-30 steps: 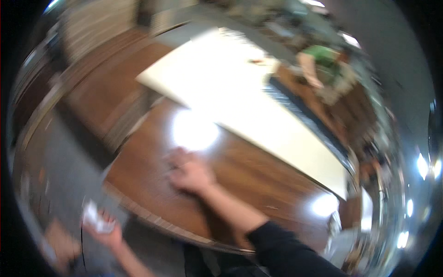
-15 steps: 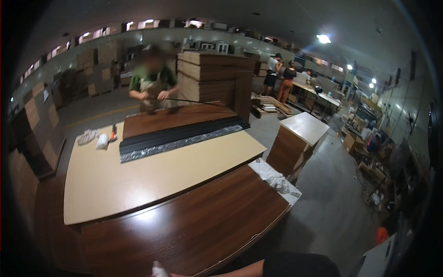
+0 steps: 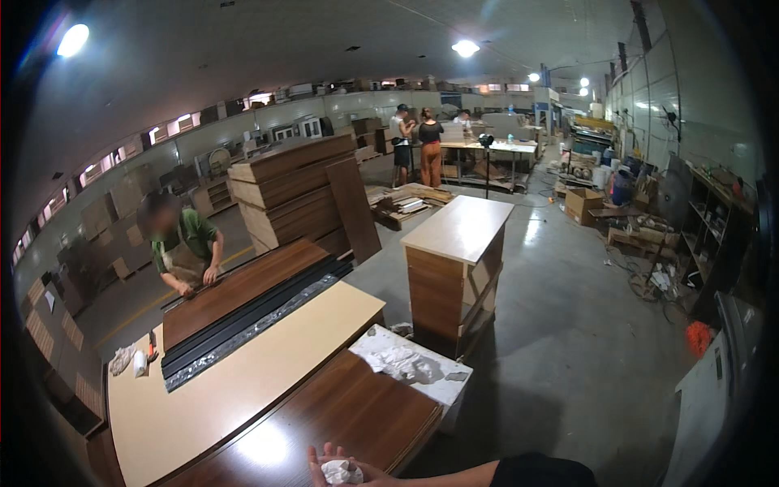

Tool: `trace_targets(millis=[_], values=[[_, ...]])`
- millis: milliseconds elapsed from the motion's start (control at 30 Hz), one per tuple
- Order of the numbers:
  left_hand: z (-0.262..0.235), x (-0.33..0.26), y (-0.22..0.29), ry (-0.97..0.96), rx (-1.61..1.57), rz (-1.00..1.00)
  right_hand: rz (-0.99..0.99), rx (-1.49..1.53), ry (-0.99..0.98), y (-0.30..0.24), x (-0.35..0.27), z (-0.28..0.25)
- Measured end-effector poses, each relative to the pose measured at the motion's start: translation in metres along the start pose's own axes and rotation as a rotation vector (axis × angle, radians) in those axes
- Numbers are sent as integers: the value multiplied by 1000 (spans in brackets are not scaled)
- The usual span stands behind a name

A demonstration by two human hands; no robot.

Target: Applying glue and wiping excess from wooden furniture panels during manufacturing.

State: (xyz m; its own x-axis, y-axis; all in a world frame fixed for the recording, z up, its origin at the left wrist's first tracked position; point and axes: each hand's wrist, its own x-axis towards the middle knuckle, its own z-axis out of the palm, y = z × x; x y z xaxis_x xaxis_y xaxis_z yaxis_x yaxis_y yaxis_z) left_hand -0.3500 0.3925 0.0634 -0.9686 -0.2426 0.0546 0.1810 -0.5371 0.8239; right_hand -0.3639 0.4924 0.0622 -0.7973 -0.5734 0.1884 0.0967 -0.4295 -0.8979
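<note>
My right hand [image 3: 365, 472] reaches in from the lower edge, its forearm bare below a dark sleeve. A white crumpled wad [image 3: 341, 471], cloth or paper, rests in its palm, with the fingers curled up around it. Directly under the hand lies a glossy dark-brown wood-grain panel [image 3: 333, 414]. Beyond the panel is a cream-coloured board [image 3: 268, 357]. My left hand does not show.
White crumpled material lies on a white block [image 3: 454, 390] by the panel's right end. A brown cabinet [image 3: 438, 288] stands behind it. Across the boards, a co-worker [image 3: 185, 243] handles a brown panel [image 3: 243, 288] beside black strips [image 3: 251, 316]. A hammer [image 3: 152, 345] lies left.
My view has swung to the right. The right hand with the white wad has come further into sight. The co-worker now bends over the panel, hands low, where a dark strip was held before.
</note>
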Motion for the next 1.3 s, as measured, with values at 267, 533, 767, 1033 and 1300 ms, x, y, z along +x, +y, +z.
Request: trace_targets(millis=[267,533,767,1033,1300], values=[[63,-4,-28,-132,-305,-503,-173,-906,273,-47,-14,-75],[61,1,-40,-22,119,-308,182,-13,231,-14,-37,-90],[84,-35,63,-514,552,39,123,482,165,-34,-32,-48],[7,-61,31,-282,818,472,257,647,-142,-19,-43,-29],[22,-94,75,-80,1189,593,470,412,45,11,-49,-9]])
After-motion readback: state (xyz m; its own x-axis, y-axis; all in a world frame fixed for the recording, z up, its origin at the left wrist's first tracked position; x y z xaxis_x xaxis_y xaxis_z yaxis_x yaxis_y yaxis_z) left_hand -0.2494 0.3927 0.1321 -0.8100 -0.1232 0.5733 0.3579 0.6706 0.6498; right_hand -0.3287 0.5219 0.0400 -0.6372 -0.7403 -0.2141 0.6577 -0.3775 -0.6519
